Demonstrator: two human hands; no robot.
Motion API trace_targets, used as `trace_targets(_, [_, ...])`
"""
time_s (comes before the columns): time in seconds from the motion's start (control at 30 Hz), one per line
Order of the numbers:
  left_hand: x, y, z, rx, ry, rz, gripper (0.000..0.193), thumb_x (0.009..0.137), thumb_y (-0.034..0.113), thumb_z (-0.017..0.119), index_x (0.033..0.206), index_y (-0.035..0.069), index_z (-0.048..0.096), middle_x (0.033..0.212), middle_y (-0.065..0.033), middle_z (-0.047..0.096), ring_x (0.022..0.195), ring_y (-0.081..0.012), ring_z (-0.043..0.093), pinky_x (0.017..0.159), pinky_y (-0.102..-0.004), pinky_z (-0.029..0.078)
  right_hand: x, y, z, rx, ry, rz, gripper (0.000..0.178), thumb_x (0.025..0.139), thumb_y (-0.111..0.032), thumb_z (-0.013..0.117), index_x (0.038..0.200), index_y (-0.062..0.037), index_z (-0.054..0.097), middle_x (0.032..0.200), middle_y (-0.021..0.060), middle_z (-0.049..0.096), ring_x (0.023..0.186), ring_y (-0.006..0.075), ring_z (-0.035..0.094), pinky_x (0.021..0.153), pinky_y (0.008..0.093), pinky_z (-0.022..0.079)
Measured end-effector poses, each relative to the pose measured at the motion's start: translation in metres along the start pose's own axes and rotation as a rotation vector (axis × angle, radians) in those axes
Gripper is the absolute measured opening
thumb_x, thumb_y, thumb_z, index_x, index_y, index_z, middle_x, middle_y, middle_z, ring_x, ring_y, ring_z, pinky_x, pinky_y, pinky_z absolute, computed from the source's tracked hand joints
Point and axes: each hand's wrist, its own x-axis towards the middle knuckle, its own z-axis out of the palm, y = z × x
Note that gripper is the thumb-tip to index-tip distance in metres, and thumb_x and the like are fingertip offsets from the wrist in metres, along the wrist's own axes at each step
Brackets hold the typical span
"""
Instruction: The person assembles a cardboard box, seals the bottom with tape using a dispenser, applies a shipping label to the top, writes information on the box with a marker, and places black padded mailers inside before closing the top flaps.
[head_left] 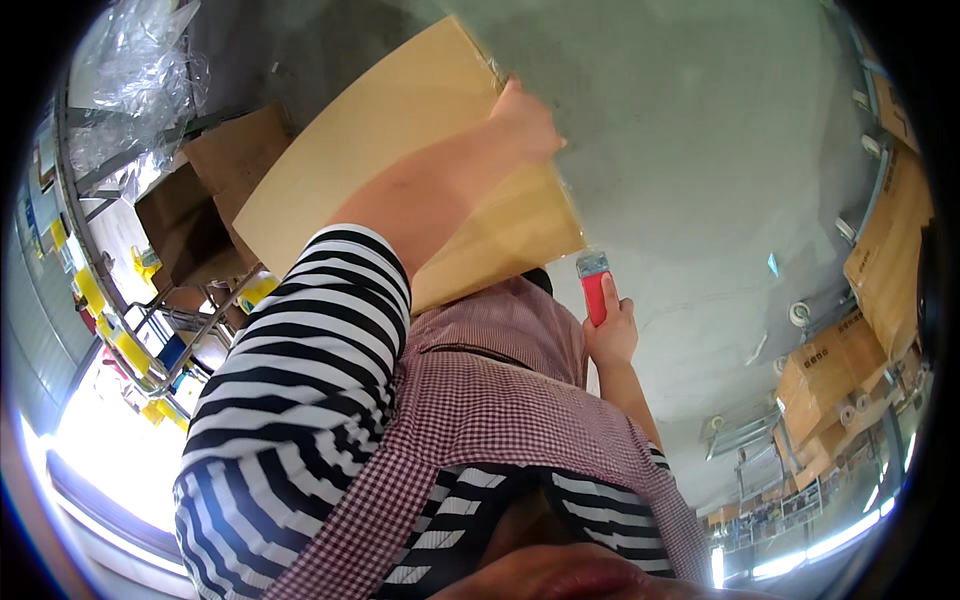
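Observation:
My left hand (pixel 527 118) grips the far edge of a large flat tan cardboard sheet (pixel 380 130) and holds it out in front of me, tilted over the floor. Part of the sheet is hidden by my bare left forearm, which runs across it from a black-and-white striped sleeve. My right hand (pixel 612 332) is lower and to the right, just below the sheet's near corner. It is closed around a red-handled tool (pixel 594 284) with a grey metal head pointing up. A checked apron (pixel 500 400) covers my front.
Grey concrete floor (pixel 700 150) spreads beyond the sheet. At the left stand open brown cartons (pixel 200 215), a metal rack with yellow bins (pixel 110 330) and clear plastic bags (pixel 140 70). Brown cartons (pixel 890 240) sit on a roller conveyor along the right edge.

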Motion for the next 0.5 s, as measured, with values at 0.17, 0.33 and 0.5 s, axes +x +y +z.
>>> trace_targets(0.17, [0.007, -0.010, 0.018, 0.018, -0.109, 0.074, 0.032, 0.092, 0.029, 0.050, 0.113, 0.019, 0.073, 0.120, -0.0069, 0.068, 0.116, -0.0280, 0.060, 0.099, -0.0547, 0.036, 0.043, -0.030, -0.042, -0.079, -0.184, -0.042, 0.063, 0.077, -0.019, 0.067, 0.137, -0.0288, 0.052, 0.103, 0.0152, 0.060, 0.097, 0.0357, 0.063, 0.081, 0.0455, 0.053])
trace_targets(0.33, [0.005, -0.014, 0.000, -0.008, -0.221, 0.071, 0.037, 0.092, 0.031, 0.050, 0.121, 0.019, 0.069, 0.126, -0.0094, 0.065, 0.118, -0.0329, 0.058, 0.104, -0.0599, 0.032, 0.063, 0.005, -0.011, -0.264, -0.256, -0.034, 0.057, 0.077, -0.018, 0.066, 0.133, -0.0206, 0.056, 0.104, 0.0167, 0.063, 0.101, 0.0347, 0.063, 0.085, 0.0449, 0.053])
trace_targets(0.5, [0.021, -0.040, -0.015, 0.004, -0.240, -0.043, 0.046, 0.096, 0.039, 0.045, 0.136, 0.020, 0.057, 0.141, -0.0099, 0.053, 0.134, -0.0337, 0.044, 0.111, -0.0656, 0.017, 0.025, 0.032, 0.001, 0.222, -0.005, 0.120, 0.065, 0.076, -0.019, 0.069, 0.139, -0.0199, 0.051, 0.108, 0.0167, 0.063, 0.101, 0.0341, 0.063, 0.087, 0.0431, 0.051])
